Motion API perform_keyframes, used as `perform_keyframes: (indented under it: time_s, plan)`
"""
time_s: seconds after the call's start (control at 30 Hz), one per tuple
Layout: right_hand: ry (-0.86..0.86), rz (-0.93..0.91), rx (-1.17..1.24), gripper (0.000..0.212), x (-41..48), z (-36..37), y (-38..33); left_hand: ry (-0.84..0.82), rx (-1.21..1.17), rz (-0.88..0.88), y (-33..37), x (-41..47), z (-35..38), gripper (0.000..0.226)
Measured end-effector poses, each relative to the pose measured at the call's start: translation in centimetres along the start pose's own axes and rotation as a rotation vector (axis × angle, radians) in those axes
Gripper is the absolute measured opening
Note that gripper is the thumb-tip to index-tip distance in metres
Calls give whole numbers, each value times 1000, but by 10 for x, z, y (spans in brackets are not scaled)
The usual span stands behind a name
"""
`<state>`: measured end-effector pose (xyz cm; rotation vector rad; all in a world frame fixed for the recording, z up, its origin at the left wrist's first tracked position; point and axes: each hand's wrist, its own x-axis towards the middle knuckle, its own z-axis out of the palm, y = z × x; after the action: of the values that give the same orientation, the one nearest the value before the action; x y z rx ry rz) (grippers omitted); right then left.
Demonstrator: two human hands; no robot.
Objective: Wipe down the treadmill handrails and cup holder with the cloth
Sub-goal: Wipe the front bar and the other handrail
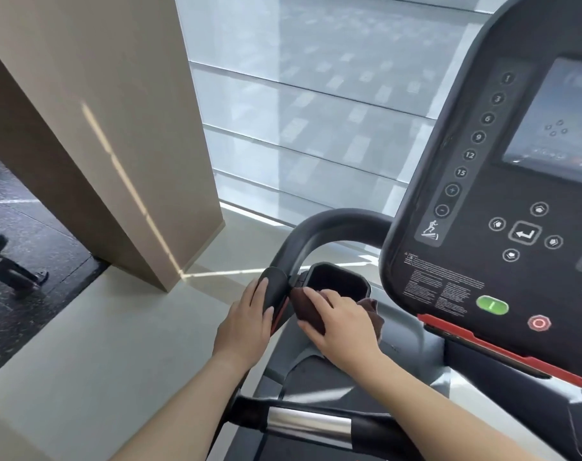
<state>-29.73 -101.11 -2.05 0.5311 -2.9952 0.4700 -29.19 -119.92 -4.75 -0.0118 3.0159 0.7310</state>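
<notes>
- Nearest the camera: crossbar [309, 424] with a chrome section, running left to right along the bottom of the view. Both bare forearms pass over it, reaching forward.
- Left hand [249, 324]: palm down, wrist straight, forearm angled up and to the right. The fingers lie along the outer side of the dark padded end of the handrail [274, 291] and the thumb is on its near face. The grasp is closed around the pad.
- Right hand [341, 324]: palm down, fingers pointing up-left toward the left hand and bent over the cloth [307, 309], with the thumb along the cloth's near edge. It holds the cloth bunched under the palm and presses it down.
- Cloth: dark brown and crumpled. Its long axis runs roughly left to right. One end touches the handrail pad and a loose fold sticks out to the right of the hand.
- Cloth position: on the near-left rim of the cup holder [336, 281], between the handrail and the console [482, 194].
- Cup holder: a black well, opening upward.
- Handrail: rises from the pad, then arches right behind the cup holder to the console.
- Console: green button [492, 306] and red button [538, 322] near the lower edge.
- Beige pillar [116, 128] at left.
</notes>
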Motion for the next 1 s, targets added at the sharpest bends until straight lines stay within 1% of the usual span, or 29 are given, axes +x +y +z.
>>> perform_keyframes:
  time_s: [0.07, 0.1, 0.27, 0.33, 0.4, 0.47, 0.5, 0.57, 0.63, 0.73, 0.8, 0.87, 1.0]
  plan:
    - [6, 70, 47, 54, 10, 1, -10, 5, 4, -2, 1, 1, 0, 53]
    - [10, 76, 66, 54, 11, 2, -12, 7, 5, -2, 1, 1, 1, 53]
    - [7, -29, 90, 49, -10, -9, 6, 4, 5, -7, 1, 3, 1, 54]
    - [40, 21, 171, 47, -14, -18, 11, -11, -25, -15, 0, 3, 2, 54]
    - [149, 107, 325, 45, -11, -29, 14, -22, -40, -37, 0, 6, 1, 54]
    - [299, 142, 414, 44, -1, -38, 16, -24, -10, -48, 4, 13, -2, 54]
    - [354, 146, 410, 44, 7, -42, 16, -27, 1, -44, 8, 18, -4, 54]
    - [405, 143, 337, 45, 25, -48, 15, -38, -5, -32, 14, 29, -6, 53]
    - [384, 146, 241, 46, 45, -43, 12, -54, -31, -23, 14, 37, -6, 52]
    - [194, 177, 212, 47, 66, -19, 8, -39, -132, -16, 9, 40, -2, 50]
    - [95, 144, 140, 45, 74, -1, 5, -7, -165, 10, 8, 42, -1, 47]
    - [79, 116, 98, 42, 82, 9, 6, 3, -169, 32, 8, 44, 0, 47]
    - [55, 118, 97, 44, 95, 6, 17, -8, -159, 37, 5, 43, 2, 49]
